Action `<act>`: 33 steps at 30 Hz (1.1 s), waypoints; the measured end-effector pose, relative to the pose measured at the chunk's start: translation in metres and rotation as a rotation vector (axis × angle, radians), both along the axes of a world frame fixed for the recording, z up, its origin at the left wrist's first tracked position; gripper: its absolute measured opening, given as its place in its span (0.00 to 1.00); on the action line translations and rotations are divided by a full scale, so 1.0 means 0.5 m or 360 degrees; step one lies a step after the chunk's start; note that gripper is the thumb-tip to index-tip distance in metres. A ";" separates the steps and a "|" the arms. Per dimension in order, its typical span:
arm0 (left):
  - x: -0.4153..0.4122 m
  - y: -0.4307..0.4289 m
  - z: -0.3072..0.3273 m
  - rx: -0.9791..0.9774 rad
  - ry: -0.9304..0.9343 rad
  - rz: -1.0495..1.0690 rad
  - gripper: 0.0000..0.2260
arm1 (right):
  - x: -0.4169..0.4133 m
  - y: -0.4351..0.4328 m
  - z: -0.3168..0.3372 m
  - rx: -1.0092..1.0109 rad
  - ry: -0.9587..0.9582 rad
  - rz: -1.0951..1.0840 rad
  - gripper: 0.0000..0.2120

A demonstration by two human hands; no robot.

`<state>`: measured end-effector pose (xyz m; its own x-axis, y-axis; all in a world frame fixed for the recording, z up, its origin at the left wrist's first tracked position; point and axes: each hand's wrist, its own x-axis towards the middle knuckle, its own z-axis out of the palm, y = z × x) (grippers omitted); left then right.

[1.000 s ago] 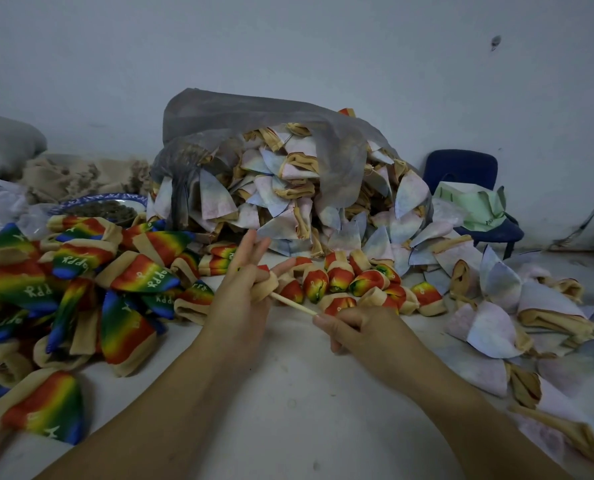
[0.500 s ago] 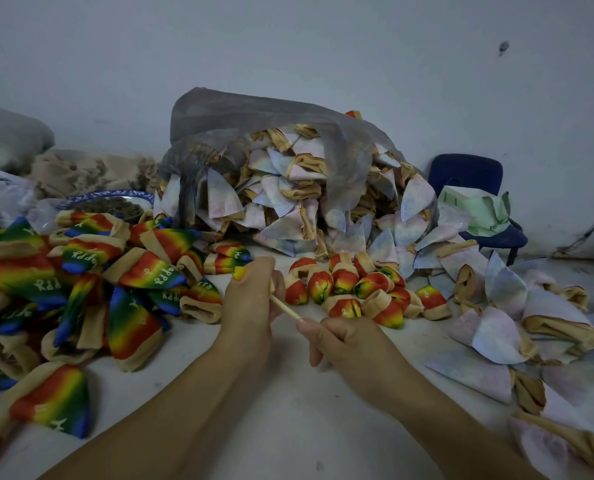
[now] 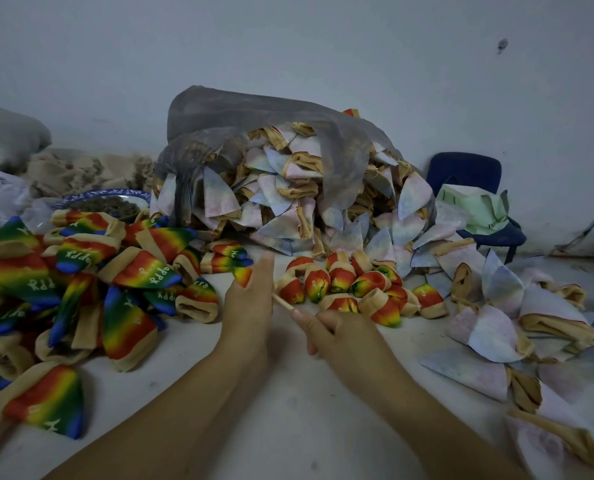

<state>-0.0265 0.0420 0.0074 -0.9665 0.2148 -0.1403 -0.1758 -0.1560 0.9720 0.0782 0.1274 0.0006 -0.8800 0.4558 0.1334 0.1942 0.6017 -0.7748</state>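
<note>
A grey bag (image 3: 254,112) spills pale pastel cones (image 3: 288,202) across the white table (image 3: 288,427). A heap of flat rainbow pieces (image 3: 81,271) lies to the left, and a small cluster of plump turned ones (image 3: 344,289) sits just beyond the hands. The step in hand looks like turning one piece out. The left hand (image 3: 245,306) grasps a rainbow piece (image 3: 243,276), its coloured tip peeping above the knuckles, while the right hand (image 3: 344,336) pinches a thin wooden stick (image 3: 283,302) driven into it. Next, the stick probably needs withdrawing and the piece dropping with the cluster. A second ago the left fingers stand splayed with only beige cuff showing; now they are wrapped round and the tip is out
</note>
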 end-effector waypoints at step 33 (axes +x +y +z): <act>-0.001 0.001 -0.021 0.0536 -0.0118 -0.0649 0.22 | 0.009 0.016 -0.002 0.0634 0.0174 -0.0066 0.29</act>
